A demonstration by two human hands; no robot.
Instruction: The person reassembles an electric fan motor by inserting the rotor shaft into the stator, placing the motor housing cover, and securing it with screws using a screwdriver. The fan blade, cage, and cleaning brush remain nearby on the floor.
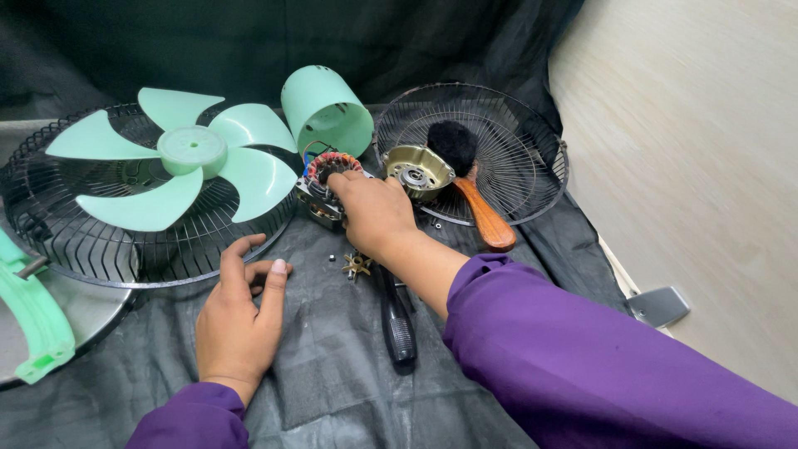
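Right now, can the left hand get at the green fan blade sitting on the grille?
Probably yes. The left hand rests on the black cloth just below the grille holding the green fan blade, and nothing lies between them; the right hand is off at the motor.

two wire fan grilles (125,241), one brush (470,179)

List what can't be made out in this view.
- Motor: near side hidden by the right hand, head view.
- Screwdriver: tip hidden under the right forearm.
- Green ring: cut off by the left edge.
- Small screws on the cloth: too small to tell.
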